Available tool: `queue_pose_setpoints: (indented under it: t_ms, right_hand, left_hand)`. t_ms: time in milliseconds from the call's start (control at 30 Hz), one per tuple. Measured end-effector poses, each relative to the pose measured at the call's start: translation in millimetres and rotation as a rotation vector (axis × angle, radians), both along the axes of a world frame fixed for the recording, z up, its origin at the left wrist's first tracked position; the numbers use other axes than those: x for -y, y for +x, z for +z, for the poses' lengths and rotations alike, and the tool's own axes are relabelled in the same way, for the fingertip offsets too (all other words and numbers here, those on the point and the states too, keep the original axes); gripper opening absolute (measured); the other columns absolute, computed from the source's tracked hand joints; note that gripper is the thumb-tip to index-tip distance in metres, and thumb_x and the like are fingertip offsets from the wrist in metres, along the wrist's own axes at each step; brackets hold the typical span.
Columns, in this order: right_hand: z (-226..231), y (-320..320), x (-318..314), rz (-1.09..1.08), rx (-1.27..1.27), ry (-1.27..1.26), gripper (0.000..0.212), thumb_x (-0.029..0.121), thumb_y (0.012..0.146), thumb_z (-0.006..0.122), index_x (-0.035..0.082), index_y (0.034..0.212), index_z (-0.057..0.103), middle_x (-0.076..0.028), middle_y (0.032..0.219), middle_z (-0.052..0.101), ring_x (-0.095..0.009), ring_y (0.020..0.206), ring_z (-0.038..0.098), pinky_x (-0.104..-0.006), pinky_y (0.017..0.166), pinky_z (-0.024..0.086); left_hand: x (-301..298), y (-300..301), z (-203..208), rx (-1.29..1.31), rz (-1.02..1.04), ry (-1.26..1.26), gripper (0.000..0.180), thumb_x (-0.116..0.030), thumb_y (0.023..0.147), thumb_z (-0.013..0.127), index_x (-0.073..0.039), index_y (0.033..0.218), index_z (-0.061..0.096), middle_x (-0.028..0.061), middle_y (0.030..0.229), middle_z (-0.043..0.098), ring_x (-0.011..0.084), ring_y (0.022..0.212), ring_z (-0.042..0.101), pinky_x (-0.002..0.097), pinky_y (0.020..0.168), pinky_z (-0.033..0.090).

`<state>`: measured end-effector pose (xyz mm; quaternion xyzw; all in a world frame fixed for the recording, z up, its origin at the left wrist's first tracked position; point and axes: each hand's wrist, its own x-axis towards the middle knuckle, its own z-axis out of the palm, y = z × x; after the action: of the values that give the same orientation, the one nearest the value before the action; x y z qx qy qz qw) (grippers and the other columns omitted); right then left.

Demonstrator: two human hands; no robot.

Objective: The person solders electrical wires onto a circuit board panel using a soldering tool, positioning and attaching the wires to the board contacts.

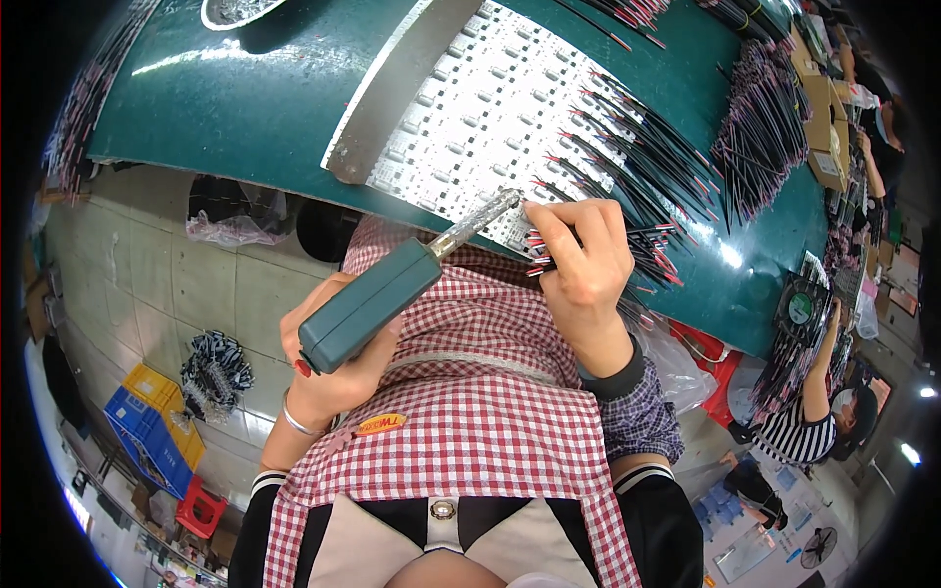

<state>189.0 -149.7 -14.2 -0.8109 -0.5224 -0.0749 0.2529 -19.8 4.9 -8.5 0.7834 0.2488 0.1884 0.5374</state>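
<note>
My left hand (333, 392) is wrapped round the dark green handle of a soldering gun (372, 306). Its metal barrel slants up to the right, and the tip is at the near edge of a white circuit board panel (505, 103) with rows of small components. My right hand (593, 265) is closed just right of the tip, thumb and forefinger pinched at the board's edge. Black and red wires (659, 257) with bare ends stick out on both sides of that hand; what exactly the fingertips pinch is too small to see. More wires (642, 147) fan out from the panel's right edge.
A grey metal strip (387, 93) lies along the panel's left side. At the back left of the green table (225, 108) stands a bowl (235, 12). Wire heaps (760, 132) and a cardboard box (826, 132) are on the right, with a co-worker (809, 421) beyond.
</note>
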Motion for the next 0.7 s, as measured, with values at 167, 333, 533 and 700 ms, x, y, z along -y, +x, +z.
queue_pose_setpoints:
  t_ms: [167, 333, 533, 700]
  right_hand:
    - [0.8, 3.0, 0.8, 0.023, -0.021, 0.001, 0.040, -0.004, 0.059, 0.063, 0.004, 0.098, 0.073, -0.006, 0.084, 0.062, -0.025, 0.080, 0.059, -0.0341, 0.061, 0.048]
    - [-0.8, 3.2, 0.8, 0.023, -0.012, 0.007, 0.039, -0.004, 0.060, 0.063, 0.004, 0.097, 0.073, -0.006, 0.084, 0.062, -0.025, 0.080, 0.060, -0.0344, 0.061, 0.048]
    - [-0.6, 0.8, 1.9, 0.015, -0.055, 0.007, 0.048, -0.010, 0.054, 0.061, 0.003, 0.099, 0.072, -0.008, 0.086, 0.064, -0.028, 0.080, 0.059, -0.0363, 0.066, 0.049]
    - [-0.1, 0.2, 1.4, 0.008, -0.052, 0.013, 0.045, -0.010, 0.056, 0.062, 0.002, 0.098, 0.073, -0.008, 0.085, 0.065, -0.028, 0.080, 0.059, -0.0362, 0.067, 0.049]
  left_hand:
    - [-0.6, 1.0, 2.1, -0.006, -0.029, -0.017, 0.022, 0.005, 0.065, 0.073, 0.004, 0.087, 0.069, 0.0150, 0.084, 0.068, 0.0282, 0.072, 0.068, 0.0330, 0.065, 0.055]
    - [0.9, 4.1, 4.4, 0.012, -0.014, -0.009, 0.021, 0.005, 0.066, 0.073, 0.005, 0.086, 0.069, 0.0150, 0.084, 0.068, 0.0284, 0.073, 0.068, 0.0335, 0.065, 0.055]
    - [1.6, -0.6, 3.4, -0.007, -0.001, -0.022, 0.022, 0.005, 0.064, 0.073, 0.005, 0.086, 0.069, 0.0154, 0.083, 0.068, 0.0282, 0.071, 0.068, 0.0335, 0.064, 0.055]
    - [6.3, -8.5, -3.0, -0.017, 0.040, -0.052, 0.023, 0.005, 0.063, 0.073, 0.006, 0.086, 0.069, 0.0162, 0.083, 0.068, 0.0281, 0.069, 0.067, 0.0331, 0.064, 0.055]
